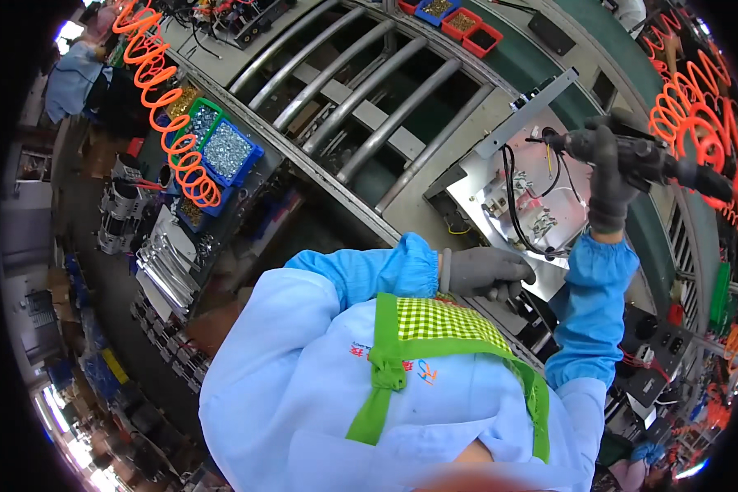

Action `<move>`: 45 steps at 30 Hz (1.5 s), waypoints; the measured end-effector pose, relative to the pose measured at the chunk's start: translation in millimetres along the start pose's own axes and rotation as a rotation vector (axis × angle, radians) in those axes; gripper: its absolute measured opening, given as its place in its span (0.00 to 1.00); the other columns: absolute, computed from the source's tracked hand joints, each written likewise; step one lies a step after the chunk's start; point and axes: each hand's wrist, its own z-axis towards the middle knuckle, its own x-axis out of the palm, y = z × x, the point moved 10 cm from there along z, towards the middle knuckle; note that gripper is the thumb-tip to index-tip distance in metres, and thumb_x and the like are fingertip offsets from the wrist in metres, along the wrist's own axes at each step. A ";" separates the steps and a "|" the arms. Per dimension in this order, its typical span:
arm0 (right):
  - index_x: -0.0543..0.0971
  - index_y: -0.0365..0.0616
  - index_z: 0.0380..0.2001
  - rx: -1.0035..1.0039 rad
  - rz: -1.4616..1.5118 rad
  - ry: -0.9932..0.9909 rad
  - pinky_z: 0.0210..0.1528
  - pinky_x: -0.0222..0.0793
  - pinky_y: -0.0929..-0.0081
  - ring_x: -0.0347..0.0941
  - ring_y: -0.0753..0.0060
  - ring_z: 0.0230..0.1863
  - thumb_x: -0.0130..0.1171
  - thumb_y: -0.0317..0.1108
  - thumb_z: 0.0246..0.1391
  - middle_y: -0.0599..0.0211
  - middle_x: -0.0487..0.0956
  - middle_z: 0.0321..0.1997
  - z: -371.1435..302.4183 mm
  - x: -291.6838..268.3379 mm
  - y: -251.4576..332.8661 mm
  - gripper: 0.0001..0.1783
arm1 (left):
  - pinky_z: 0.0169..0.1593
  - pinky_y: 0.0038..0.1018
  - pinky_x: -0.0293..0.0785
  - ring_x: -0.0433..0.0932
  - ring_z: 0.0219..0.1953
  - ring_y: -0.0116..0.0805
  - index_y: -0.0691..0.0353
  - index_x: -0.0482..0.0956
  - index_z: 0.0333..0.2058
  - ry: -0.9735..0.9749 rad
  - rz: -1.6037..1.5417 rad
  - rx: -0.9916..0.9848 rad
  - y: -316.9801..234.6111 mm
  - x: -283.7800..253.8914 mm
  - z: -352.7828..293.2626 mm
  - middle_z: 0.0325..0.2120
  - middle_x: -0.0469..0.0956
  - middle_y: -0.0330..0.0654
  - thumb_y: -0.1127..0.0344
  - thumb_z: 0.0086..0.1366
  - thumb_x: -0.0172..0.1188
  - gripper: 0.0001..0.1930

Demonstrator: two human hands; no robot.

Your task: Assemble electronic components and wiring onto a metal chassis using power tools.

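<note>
Nearest, blue sleeves are reaching out: left hand (488,271), gloved, is pressing flat and loosely open on the metal panel (517,193), while right hand (608,184) is gripping a black power screwdriver (631,156) tightly, hovering above the panel's wiring (512,205).

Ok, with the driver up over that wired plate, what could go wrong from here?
1. Black wires loop across the metal plate close under the power screwdriver in the right hand; the bit might snag or pinch one.
2. The left hand rests only on the plate's near edge, so it could shift under pressure.
3. The orange coiled hose may tug the tool off line.
</note>
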 end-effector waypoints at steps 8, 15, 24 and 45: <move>0.73 0.37 0.43 0.076 -0.058 -0.038 0.38 0.76 0.73 0.77 0.72 0.33 0.64 0.24 0.46 0.62 0.78 0.32 -15.3 -1.0 -46.0 0.18 | 0.27 0.21 0.68 0.70 0.23 0.22 0.65 0.74 0.47 -0.068 -0.224 -0.026 0.7 -17.6 -3.1 0.28 0.77 0.38 0.55 0.68 0.48 0.20; 0.72 0.38 0.43 0.156 -0.021 -0.027 0.42 0.75 0.70 0.78 0.69 0.35 0.62 0.24 0.47 0.60 0.79 0.34 -12.1 1.0 -55.5 0.18 | 0.31 0.19 0.72 0.76 0.32 0.26 0.67 0.73 0.47 -0.095 -0.237 0.138 -9.8 -40.2 -2.8 0.35 0.76 0.42 0.61 0.67 0.49 0.16; 0.70 0.36 0.46 0.144 0.016 0.063 0.40 0.75 0.68 0.77 0.66 0.36 0.58 0.29 0.49 0.55 0.79 0.33 -25.6 15.1 -4.8 0.19 | 0.25 0.20 0.66 0.73 0.24 0.23 0.62 0.76 0.34 -0.564 -0.247 0.169 14.9 -132.7 -48.7 0.25 0.75 0.36 0.57 0.66 0.50 0.14; 0.69 0.37 0.47 0.239 -0.036 0.133 0.42 0.73 0.67 0.76 0.65 0.35 0.57 0.34 0.51 0.58 0.78 0.35 -39.5 18.5 -13.7 0.21 | 0.31 0.19 0.70 0.74 0.29 0.23 0.65 0.73 0.45 -0.557 -0.286 0.287 -10.7 -104.7 -54.3 0.31 0.74 0.37 0.61 0.67 0.48 0.15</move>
